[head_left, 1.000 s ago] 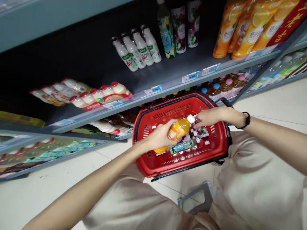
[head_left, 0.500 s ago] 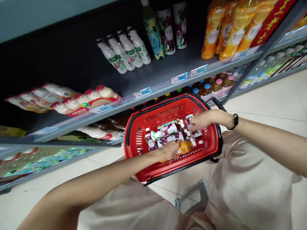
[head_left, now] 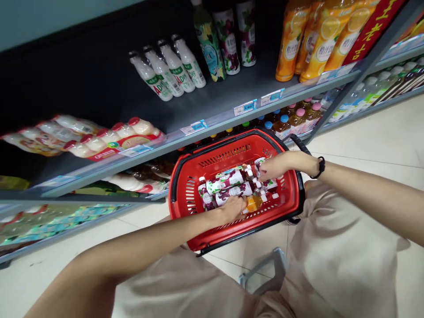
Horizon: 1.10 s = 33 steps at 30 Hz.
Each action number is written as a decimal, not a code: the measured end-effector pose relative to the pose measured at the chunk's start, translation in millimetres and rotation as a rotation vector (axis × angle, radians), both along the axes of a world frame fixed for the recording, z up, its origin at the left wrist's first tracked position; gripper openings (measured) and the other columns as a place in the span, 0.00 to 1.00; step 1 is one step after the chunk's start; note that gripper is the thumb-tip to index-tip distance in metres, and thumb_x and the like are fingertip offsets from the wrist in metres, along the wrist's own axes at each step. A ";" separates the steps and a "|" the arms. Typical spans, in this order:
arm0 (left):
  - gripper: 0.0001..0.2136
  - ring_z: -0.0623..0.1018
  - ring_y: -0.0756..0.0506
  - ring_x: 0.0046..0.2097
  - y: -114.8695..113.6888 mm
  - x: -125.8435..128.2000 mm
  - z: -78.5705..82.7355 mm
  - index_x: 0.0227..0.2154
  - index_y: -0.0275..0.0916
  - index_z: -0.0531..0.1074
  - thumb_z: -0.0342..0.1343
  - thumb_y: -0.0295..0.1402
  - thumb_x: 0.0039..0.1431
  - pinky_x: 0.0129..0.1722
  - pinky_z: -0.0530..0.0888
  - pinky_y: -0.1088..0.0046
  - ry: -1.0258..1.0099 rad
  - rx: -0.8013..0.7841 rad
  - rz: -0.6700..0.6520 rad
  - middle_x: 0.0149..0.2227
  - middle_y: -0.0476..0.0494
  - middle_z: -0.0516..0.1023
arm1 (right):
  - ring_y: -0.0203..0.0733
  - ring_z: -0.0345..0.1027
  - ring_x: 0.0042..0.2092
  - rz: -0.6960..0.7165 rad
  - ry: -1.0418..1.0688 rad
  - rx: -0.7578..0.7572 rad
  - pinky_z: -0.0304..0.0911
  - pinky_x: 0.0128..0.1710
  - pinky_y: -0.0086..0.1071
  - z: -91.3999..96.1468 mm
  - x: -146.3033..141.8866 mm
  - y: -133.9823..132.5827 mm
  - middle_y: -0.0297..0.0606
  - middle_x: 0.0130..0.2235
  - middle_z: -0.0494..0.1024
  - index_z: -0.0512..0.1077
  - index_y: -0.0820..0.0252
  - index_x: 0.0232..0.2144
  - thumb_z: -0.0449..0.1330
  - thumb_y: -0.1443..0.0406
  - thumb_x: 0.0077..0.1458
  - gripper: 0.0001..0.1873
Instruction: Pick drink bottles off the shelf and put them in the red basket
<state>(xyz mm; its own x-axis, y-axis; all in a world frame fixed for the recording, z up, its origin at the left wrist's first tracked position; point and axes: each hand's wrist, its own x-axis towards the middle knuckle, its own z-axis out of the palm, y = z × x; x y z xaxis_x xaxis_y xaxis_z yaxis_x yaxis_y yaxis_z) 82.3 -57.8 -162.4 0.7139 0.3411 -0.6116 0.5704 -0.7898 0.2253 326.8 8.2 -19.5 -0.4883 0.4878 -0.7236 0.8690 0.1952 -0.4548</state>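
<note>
A red shopping basket (head_left: 198,229) stands on the floor in front of the shelves, holding several bottles. My left hand (head_left: 233,208) reaches into the near side of the basket and closes on an orange juice bottle (head_left: 254,203) lying among the others. My right hand (head_left: 274,167) is over the far right part of the basket, fingers curled on a purple-and-white grape drink bottle (head_left: 266,182). More grape drink bottles (head_left: 232,185) lie across the middle of the basket. A black band sits on my right wrist.
Grey shelves (head_left: 212,126) run behind the basket with white milk-drink bottles (head_left: 167,73), tall orange juice bottles (head_left: 311,39), packs of small red-capped bottles (head_left: 109,139) and colour-capped bottles (head_left: 291,121) on the lower shelf. A small stool (head_left: 265,276) shows between my knees on the tiled floor.
My left hand has lowered the orange juice bottle from above the basket down among the bottles at its near side. My right hand left the orange bottle's cap and rests on a grape drink bottle.
</note>
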 end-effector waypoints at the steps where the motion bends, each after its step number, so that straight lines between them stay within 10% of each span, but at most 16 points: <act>1: 0.28 0.80 0.30 0.49 0.1 0.0 -0.7 0.57 0.23 0.67 0.64 0.37 0.60 0.48 0.74 0.59 0.000 0.005 -0.007 0.45 0.25 0.80 | 0.33 0.57 0.20 -0.001 0.004 -0.010 0.47 0.21 0.30 -1.3 -0.1 0.5 0.33 0.18 0.65 0.67 0.61 0.19 0.59 0.62 0.61 0.19; 23: 0.21 0.81 0.36 0.47 4.1 1.3 16.9 0.52 0.27 0.73 0.60 0.37 0.61 0.45 0.76 0.65 -0.010 -0.020 -0.091 0.47 0.29 0.81 | 0.43 0.72 0.31 -0.083 -0.097 -0.122 0.64 0.32 0.33 -9.6 6.5 7.9 0.42 0.31 0.78 0.72 0.64 0.31 0.55 0.54 0.69 0.21; 33: 0.11 0.82 0.38 0.38 20.7 14.2 57.6 0.37 0.33 0.80 0.61 0.37 0.60 0.35 0.74 0.68 0.044 -0.012 -0.115 0.38 0.34 0.82 | 0.40 0.70 0.29 -0.082 -0.116 -0.098 0.63 0.32 0.33 -8.9 1.5 9.0 0.42 0.30 0.78 0.69 0.63 0.27 0.55 0.55 0.69 0.22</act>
